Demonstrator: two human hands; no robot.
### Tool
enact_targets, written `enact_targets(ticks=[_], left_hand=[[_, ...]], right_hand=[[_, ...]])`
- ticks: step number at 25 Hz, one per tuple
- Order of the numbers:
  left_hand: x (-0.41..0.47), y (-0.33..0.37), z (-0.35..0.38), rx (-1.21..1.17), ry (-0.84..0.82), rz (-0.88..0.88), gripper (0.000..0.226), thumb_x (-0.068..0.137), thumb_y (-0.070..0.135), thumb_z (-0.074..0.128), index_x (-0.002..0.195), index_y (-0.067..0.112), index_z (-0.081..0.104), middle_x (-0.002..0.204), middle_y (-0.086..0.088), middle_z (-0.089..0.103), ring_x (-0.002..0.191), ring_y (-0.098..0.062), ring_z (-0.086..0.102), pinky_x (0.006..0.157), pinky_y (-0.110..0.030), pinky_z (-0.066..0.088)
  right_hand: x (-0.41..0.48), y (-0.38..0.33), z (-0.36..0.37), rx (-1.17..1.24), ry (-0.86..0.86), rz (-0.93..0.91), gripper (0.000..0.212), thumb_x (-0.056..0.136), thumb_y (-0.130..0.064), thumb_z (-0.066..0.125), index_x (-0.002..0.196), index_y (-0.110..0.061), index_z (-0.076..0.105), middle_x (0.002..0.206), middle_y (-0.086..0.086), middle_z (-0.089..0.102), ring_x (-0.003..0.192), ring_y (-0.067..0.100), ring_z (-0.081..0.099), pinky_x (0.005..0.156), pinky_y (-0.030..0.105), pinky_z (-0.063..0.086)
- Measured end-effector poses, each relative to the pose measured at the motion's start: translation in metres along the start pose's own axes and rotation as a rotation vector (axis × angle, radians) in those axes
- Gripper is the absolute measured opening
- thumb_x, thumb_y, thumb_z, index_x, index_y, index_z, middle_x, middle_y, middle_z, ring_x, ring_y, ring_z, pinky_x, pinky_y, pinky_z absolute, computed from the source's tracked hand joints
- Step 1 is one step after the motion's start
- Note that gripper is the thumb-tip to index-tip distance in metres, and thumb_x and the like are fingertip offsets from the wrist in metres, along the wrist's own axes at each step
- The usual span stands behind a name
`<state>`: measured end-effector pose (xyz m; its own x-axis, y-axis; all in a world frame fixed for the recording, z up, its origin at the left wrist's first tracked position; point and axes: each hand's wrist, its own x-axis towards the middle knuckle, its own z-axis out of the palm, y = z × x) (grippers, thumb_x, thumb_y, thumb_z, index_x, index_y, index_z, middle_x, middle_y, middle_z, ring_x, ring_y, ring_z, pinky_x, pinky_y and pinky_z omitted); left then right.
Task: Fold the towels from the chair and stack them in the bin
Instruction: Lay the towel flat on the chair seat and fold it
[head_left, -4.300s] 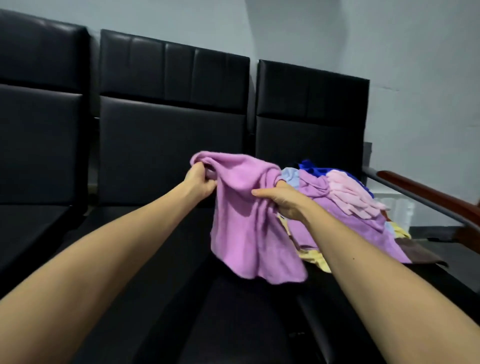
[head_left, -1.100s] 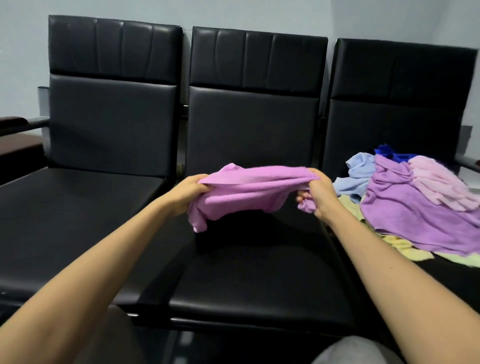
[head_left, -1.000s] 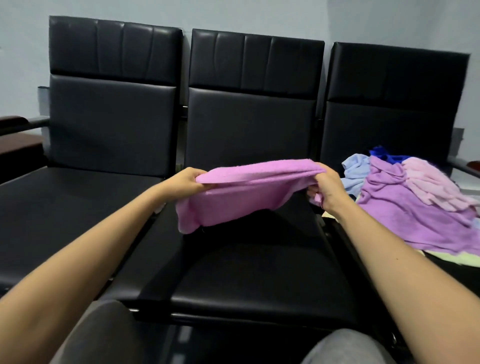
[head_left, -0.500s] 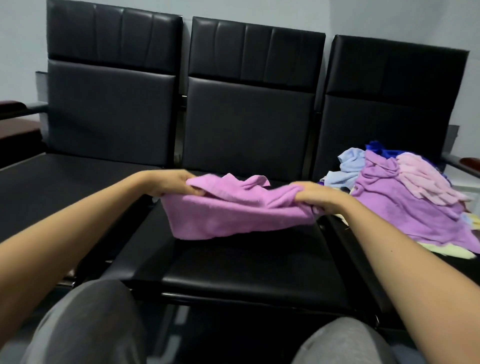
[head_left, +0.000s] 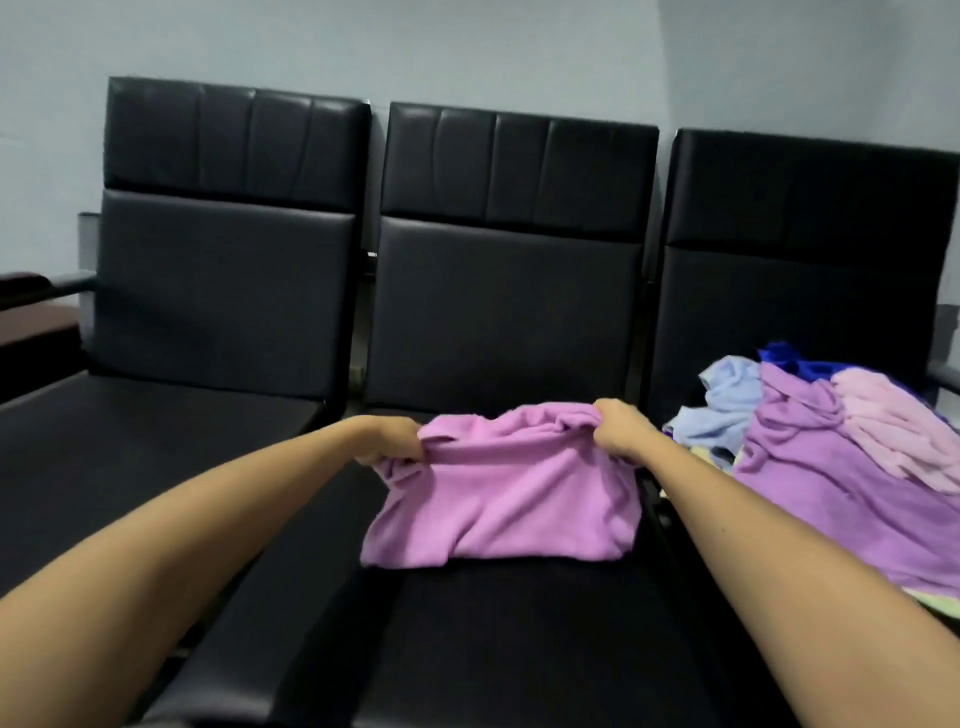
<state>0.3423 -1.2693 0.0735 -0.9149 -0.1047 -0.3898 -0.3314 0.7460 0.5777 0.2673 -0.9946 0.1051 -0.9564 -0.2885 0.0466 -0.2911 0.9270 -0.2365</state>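
Both hands, left hand (head_left: 390, 437) and right hand (head_left: 621, 429), are gripping the top edge of a rumpled pink-purple towel (head_left: 506, 496) that is lying on a black chair seat (head_left: 519, 634).

The left forearm (head_left: 182, 545) and the right forearm (head_left: 779, 551) are both bare, with skin uncovered right up to the left hand (head_left: 388, 439) and the right hand (head_left: 619, 430). At the bottom edge a thin sliver of grey cloth (head_left: 156, 723) shows, too little to tell what garment.
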Motion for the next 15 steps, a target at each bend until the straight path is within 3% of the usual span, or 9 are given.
enact_targets(ticks=[1, 3, 5, 8, 11, 15], left_hand=[[0.007, 0.015, -0.017, -0.055, 0.15, 0.054, 0.021, 0.083, -0.001, 0.042, 0.091, 0.009, 0.059, 0.067, -0.009, 0.055, 0.048, -0.018, 0.054, 0.036, -0.024, 0.046], [0.008, 0.051, -0.059, -0.058, 0.511, 0.231, 0.026, 0.082, 0.006, 0.045, 0.1, 0.004, 0.063, 0.092, -0.017, 0.067, 0.08, -0.031, 0.066, 0.063, -0.037, 0.054], [-0.009, 0.081, -0.098, -0.057, 0.83, 0.388, 0.039, 0.073, 0.015, 0.043, 0.105, 0.002, 0.061, 0.109, -0.022, 0.065, 0.103, -0.034, 0.06, 0.08, -0.035, 0.045], [-0.046, 0.111, -0.13, -0.281, 1.112, 0.595, 0.026, 0.069, -0.005, 0.042, 0.089, 0.01, 0.049, 0.087, -0.015, 0.059, 0.082, -0.023, 0.053, 0.063, -0.03, 0.033], [-0.081, 0.117, -0.133, -0.396, 1.204, 0.832, 0.032, 0.069, -0.011, 0.039, 0.089, 0.013, 0.046, 0.077, -0.002, 0.053, 0.076, -0.013, 0.043, 0.061, -0.025, 0.034], [-0.115, 0.107, -0.126, -0.353, 1.056, 0.896, 0.041, 0.074, -0.001, 0.043, 0.108, 0.015, 0.059, 0.095, 0.0, 0.06, 0.086, -0.007, 0.05, 0.071, -0.014, 0.042]], right_hand=[[0.012, -0.005, -0.014, 0.109, 0.142, 0.027, 0.024, 0.083, 0.002, 0.043, 0.102, -0.006, 0.055, 0.115, 0.023, 0.061, 0.105, 0.037, 0.058, 0.075, 0.032, 0.042], [0.031, -0.015, -0.053, 0.305, 0.378, 0.01, 0.026, 0.079, 0.008, 0.041, 0.1, -0.003, 0.051, 0.112, 0.027, 0.059, 0.104, 0.041, 0.057, 0.077, 0.036, 0.042], [0.032, -0.027, -0.093, 0.408, 0.558, -0.062, 0.035, 0.076, 0.013, 0.038, 0.106, -0.001, 0.05, 0.11, 0.028, 0.056, 0.1, 0.04, 0.056, 0.072, 0.034, 0.038], [0.014, -0.04, -0.134, 0.42, 0.755, -0.184, 0.05, 0.072, 0.017, 0.035, 0.116, -0.004, 0.049, 0.111, 0.021, 0.049, 0.092, 0.028, 0.049, 0.071, 0.027, 0.033], [-0.011, -0.047, -0.155, 0.395, 0.91, -0.289, 0.049, 0.07, 0.017, 0.035, 0.112, -0.002, 0.052, 0.104, 0.018, 0.048, 0.091, 0.027, 0.047, 0.07, 0.026, 0.031], [-0.042, -0.035, -0.172, 0.401, 0.91, -0.372, 0.034, 0.074, 0.01, 0.041, 0.1, -0.007, 0.055, 0.09, 0.006, 0.049, 0.082, 0.019, 0.046, 0.066, 0.026, 0.03]])
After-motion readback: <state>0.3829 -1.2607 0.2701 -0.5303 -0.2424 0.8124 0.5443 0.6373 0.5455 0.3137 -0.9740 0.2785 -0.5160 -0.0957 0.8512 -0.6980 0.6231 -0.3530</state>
